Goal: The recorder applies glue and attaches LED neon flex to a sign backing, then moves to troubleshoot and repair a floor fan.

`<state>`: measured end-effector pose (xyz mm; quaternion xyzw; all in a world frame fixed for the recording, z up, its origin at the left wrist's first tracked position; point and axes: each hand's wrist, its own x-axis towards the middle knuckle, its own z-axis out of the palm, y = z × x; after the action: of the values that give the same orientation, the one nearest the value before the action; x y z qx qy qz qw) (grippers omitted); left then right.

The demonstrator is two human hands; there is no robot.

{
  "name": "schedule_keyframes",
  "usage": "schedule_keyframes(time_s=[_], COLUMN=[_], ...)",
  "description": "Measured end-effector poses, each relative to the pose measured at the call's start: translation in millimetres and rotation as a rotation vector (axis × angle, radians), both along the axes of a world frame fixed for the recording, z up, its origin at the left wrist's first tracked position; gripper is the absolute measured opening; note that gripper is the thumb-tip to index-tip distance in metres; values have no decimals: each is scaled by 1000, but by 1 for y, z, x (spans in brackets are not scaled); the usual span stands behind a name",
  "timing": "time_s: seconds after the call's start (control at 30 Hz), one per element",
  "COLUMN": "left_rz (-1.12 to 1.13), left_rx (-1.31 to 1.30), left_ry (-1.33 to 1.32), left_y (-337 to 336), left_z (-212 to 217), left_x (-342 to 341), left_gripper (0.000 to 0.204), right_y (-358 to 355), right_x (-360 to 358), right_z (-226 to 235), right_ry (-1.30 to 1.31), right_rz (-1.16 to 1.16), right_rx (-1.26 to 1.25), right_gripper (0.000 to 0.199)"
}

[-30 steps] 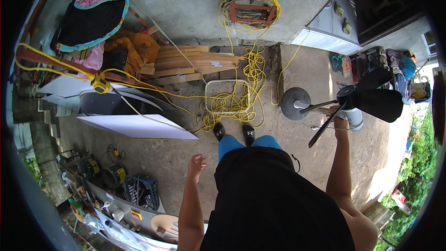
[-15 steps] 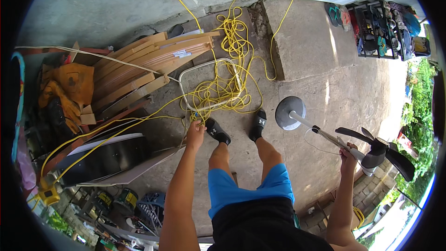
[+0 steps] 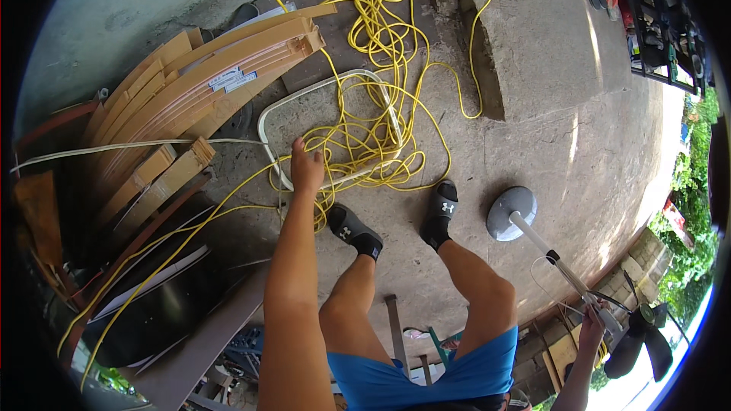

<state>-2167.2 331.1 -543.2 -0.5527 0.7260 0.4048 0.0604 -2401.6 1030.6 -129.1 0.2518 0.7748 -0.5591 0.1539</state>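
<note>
My left hand (image 3: 307, 170) hovers over the left side of a white tubular frame (image 3: 265, 110) on the concrete floor, fingers stretched out with nothing visible in them. Around and through that frame lies a tangle of yellow cord (image 3: 358, 137). Far to the right, my right hand (image 3: 591, 324) is closed round the upper pole of a stand fan (image 3: 567, 265), which leans with its round grey base (image 3: 512, 213) on the floor. Its black blades (image 3: 647, 346) are bare, without a cage.
Long cardboard-wrapped pieces (image 3: 205, 95) are stacked along the left wall. Below them lies a glossy black panel (image 3: 164, 316), crossed by yellow cord. A raised concrete step (image 3: 525, 38) is at the upper right, near a shoe rack (image 3: 661, 30). My feet in black slides stand beside the cord.
My left hand has moved up and away from the cord's near edge, its fingers loosened. My right hand still grips the fan, now lower in the picture. The whole view has shifted.
</note>
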Motion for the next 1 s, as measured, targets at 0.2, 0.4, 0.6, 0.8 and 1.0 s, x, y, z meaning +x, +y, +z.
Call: schedule_keyframes(time_s=[0.2, 0.4, 0.6, 0.8, 1.0], left_rz=[-130, -349, -441, -522, -639], left_rx=[-136, -174, -337, -378, -408], left_ry=[-119, -283, -398, -549, -507], left_y=[-71, -102, -96, -98, -88], left_z=[-47, -91, -122, -127, -76], left_x=[-14, -58, -82, -88, -87], left_gripper=[67, 76, 67, 33, 27], right_y=[36, 54, 49, 48, 43], right_x=[0, -7, -20, -27, -30], right_z=[-32, -44, -60, -73, -71], right_ry=[8, -38, -65, -86, -101], right_rz=[-147, -192, -211, -208, -188], right_rx=[89, 220, 284, 289, 261], right_gripper=[37, 36, 35, 34, 33])
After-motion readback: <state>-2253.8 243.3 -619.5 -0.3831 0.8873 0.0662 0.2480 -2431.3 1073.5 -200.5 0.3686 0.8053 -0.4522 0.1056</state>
